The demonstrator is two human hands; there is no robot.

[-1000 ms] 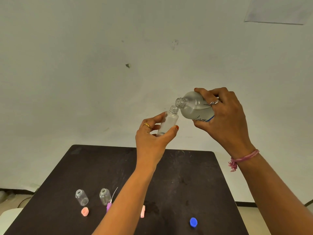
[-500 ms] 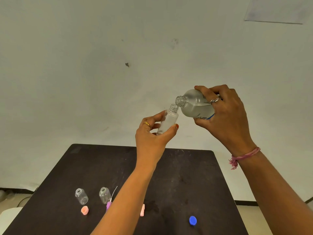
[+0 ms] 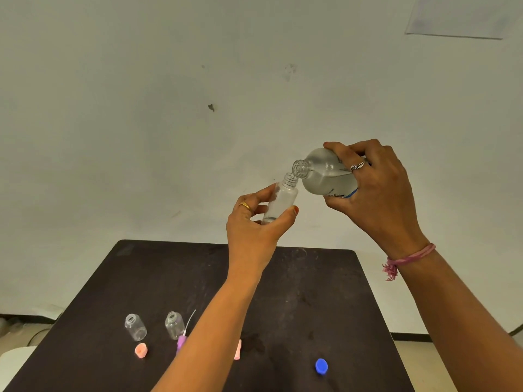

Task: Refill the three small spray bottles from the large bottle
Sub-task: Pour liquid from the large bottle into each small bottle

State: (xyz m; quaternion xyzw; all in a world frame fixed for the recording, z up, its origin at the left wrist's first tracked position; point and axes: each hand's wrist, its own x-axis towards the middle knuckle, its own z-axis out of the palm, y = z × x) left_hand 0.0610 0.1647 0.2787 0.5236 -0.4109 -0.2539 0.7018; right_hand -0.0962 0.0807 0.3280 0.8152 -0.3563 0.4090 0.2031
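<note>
My left hand point(image 3: 256, 230) grips a small clear spray bottle point(image 3: 281, 200) in the air above the table, with a little liquid at its bottom. My right hand point(image 3: 370, 193) grips the large clear bottle point(image 3: 322, 174), tilted with its open mouth just over the small bottle's neck. Two more small clear bottles stand uncapped on the black table point(image 3: 311, 292): the left bottle point(image 3: 135, 327) and the middle bottle point(image 3: 174, 325).
On the table lie a peach spray cap point(image 3: 141, 350), a purple spray head with its tube point(image 3: 182, 338), a pink cap point(image 3: 237, 349) partly behind my left forearm, and a blue cap point(image 3: 321, 366). A pale wall rises behind the table.
The large bottle's mouth has dipped lower and now meets the small bottle's neck. Both hands stay about where they were.
</note>
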